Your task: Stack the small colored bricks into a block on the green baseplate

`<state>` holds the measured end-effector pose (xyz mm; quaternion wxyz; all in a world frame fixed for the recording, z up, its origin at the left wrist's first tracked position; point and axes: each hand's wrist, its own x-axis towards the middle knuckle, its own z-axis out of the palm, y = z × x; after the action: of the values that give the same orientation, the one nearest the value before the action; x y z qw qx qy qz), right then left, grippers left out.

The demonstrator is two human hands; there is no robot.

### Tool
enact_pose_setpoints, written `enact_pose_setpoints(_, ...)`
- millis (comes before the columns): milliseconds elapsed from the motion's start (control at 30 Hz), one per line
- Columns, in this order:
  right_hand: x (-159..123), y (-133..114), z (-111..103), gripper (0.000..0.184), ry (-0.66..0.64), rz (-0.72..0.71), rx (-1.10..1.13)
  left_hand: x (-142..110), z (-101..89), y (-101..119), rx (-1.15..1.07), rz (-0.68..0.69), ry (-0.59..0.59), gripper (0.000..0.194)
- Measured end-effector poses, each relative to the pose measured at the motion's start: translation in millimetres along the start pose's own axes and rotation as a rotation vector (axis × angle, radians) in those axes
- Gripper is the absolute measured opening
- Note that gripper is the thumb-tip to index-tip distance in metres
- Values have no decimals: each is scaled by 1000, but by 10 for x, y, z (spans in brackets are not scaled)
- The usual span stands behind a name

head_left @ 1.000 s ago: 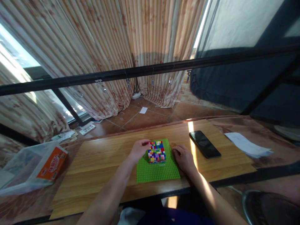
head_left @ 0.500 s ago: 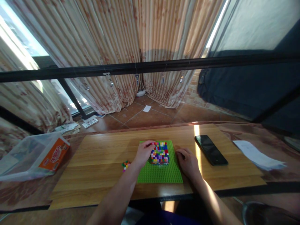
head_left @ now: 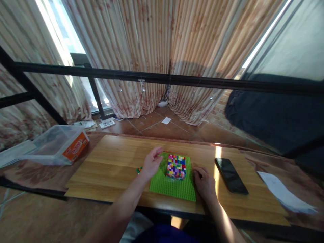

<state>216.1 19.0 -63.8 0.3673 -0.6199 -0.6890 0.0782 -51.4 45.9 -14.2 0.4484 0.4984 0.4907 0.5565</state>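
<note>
A block of small multicoloured building bricks point(head_left: 176, 166) stands on a green studded baseplate point(head_left: 172, 191). My left hand point(head_left: 152, 162) hovers over the plate's left side, apart from the block, its fingers loosely spread and no brick visible in them. At the plate's right edge, my right hand point(head_left: 205, 183) rests on the table with fingers loosely curled and a gap by the thumb; I see nothing held there. A small pile of loose bricks point(head_left: 138, 170) lies left of the plate, partly hidden behind my left hand and wrist.
On the wooden table point(head_left: 113, 162), a black phone point(head_left: 231, 176) lies to the right. White papers point(head_left: 285, 192) are beyond the table's right end. A clear plastic box point(head_left: 58, 141) with an orange label stands off the left end. A dark rail point(head_left: 152, 76) crosses behind.
My left hand has come away from the block's top left edge, moving left, with its fingers opening. My right hand stays beside the plate. The camera view has turned and tilted.
</note>
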Motion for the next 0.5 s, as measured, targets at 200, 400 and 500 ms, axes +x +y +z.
enact_pose_setpoints(200,-9,61,-7,31,-10,-7,-9,-370,-929,11,559,-13,197,28)
enact_pose_setpoints(400,-23,98,-8,36,-9,-13,-70,-714,-1061,55,881,39,-31,35)
enact_pose_setpoints(500,-25,102,-7,38,-1,-22,-74,-707,-975,73,946,61,-54,33)
